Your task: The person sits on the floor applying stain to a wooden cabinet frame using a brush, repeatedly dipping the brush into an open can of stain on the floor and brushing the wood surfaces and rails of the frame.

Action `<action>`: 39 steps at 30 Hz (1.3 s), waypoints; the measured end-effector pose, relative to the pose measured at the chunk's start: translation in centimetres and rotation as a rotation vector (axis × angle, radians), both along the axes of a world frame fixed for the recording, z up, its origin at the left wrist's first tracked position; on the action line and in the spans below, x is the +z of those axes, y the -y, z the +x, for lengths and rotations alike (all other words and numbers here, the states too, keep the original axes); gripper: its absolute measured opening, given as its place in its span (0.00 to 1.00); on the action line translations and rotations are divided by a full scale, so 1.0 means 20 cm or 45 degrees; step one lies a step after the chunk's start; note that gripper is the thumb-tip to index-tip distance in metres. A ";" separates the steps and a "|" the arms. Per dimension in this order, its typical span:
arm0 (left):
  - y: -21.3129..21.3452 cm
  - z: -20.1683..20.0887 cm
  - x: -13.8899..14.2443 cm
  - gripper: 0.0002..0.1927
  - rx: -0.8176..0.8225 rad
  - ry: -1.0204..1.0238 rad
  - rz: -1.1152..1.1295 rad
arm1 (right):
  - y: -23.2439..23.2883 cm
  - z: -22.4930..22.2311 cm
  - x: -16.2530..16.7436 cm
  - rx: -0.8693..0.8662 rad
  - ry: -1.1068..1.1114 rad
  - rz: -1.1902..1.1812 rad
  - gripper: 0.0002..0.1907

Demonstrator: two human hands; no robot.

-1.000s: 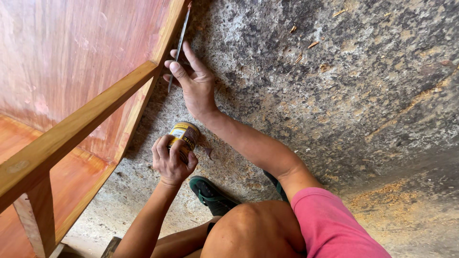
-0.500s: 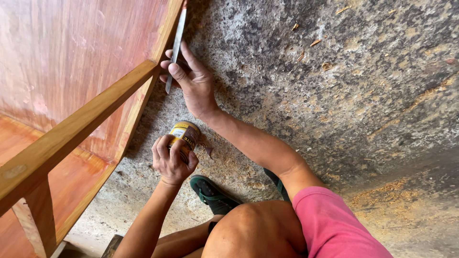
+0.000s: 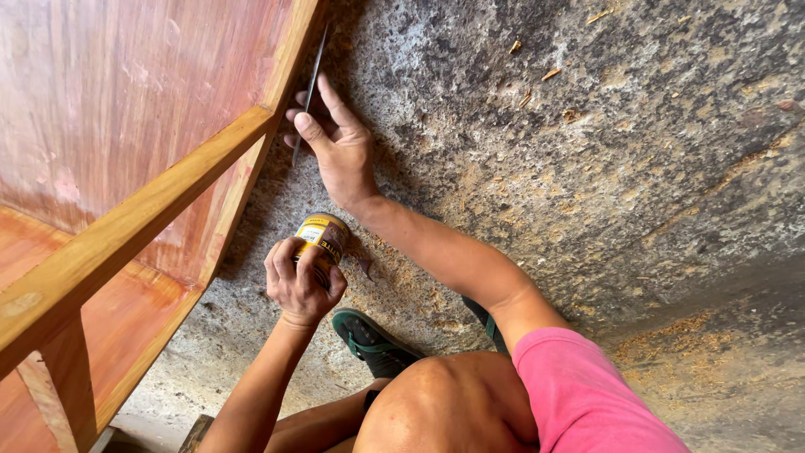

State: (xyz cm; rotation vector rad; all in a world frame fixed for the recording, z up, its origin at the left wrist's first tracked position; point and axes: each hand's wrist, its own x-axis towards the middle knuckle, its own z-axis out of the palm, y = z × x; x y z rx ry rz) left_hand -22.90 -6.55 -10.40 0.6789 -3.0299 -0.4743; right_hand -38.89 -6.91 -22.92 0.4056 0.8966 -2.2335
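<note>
My right hand [image 3: 340,143] grips a thin flat metal blade [image 3: 312,84], held along the edge of a reddish wooden cabinet frame [image 3: 168,193]. The blade's tip lies against the frame's side board near the top of the view. My left hand [image 3: 298,281] is wrapped around a small yellow-labelled tin can [image 3: 323,239], held just above the rough concrete floor [image 3: 587,151], below and slightly left of the right hand.
The wooden frame fills the left side, with a light rail crossing diagonally and a red panel [image 3: 126,84] behind. My knee [image 3: 444,403], pink shorts [image 3: 587,394] and a dark green shoe [image 3: 369,340] are at the bottom. Sawdust and wood chips lie scattered on the floor.
The right hand has slid the blade slightly along the frame's edge. The left hand and the can stay in place.
</note>
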 end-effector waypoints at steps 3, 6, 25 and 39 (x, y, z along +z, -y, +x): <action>0.00 0.00 0.00 0.20 -0.003 -0.010 0.003 | 0.02 -0.03 -0.03 0.069 -0.160 0.162 0.30; 0.00 0.01 0.00 0.20 0.006 0.000 0.002 | 0.03 -0.04 -0.04 0.062 -0.290 0.241 0.28; 0.00 0.00 -0.01 0.18 -0.008 -0.038 -0.033 | -0.04 -0.14 0.02 0.133 -0.158 -0.159 0.29; -0.01 0.01 0.02 0.20 -0.002 -0.065 -0.091 | -0.57 -0.13 0.22 0.513 -0.336 0.146 0.25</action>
